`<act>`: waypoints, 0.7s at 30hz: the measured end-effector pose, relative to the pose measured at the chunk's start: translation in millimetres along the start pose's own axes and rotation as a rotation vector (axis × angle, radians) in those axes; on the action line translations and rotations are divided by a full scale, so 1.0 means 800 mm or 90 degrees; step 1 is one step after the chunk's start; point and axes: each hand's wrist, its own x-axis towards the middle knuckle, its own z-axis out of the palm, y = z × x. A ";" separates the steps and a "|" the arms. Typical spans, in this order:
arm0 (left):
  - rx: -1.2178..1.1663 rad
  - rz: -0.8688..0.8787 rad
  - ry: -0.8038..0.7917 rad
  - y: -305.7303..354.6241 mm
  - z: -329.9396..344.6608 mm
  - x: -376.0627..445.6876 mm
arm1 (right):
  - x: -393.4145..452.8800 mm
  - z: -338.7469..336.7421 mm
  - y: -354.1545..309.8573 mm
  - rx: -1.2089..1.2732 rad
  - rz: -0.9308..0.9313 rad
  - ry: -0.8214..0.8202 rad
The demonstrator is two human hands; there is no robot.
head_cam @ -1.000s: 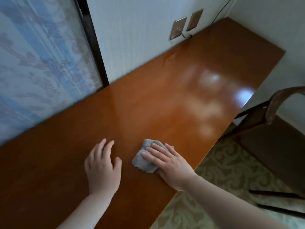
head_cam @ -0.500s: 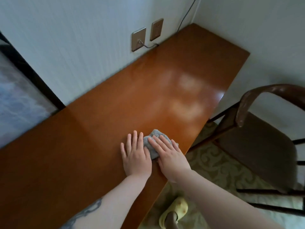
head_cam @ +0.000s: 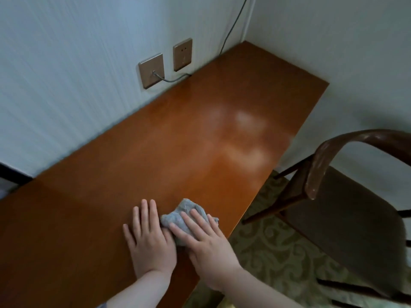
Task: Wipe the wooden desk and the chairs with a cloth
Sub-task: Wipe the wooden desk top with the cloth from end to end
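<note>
A long glossy wooden desk (head_cam: 189, 134) runs along the white wall into the corner. A crumpled grey cloth (head_cam: 184, 213) lies on it near the front edge. My right hand (head_cam: 206, 245) presses flat on the cloth with straight fingers. My left hand (head_cam: 149, 238) rests flat on the desk right beside the cloth, its thumb side touching the cloth's left edge. A dark wooden chair (head_cam: 347, 221) with a curved backrest and a dark seat stands to the right of the desk.
Two brass wall plates (head_cam: 152, 71) sit on the wall above the desk, with a grey cable (head_cam: 173, 80) running down from one. Another cable (head_cam: 233, 25) climbs the corner. Patterned carpet (head_cam: 273, 256) covers the floor between desk and chair.
My view has swung right along the desk, away from the window. My left hand has moved in beside the cloth; the cloth under my right hand has slid right along the desk.
</note>
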 end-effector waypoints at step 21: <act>-0.035 -0.023 0.039 0.007 -0.007 -0.002 | 0.020 -0.141 0.078 0.967 0.410 0.099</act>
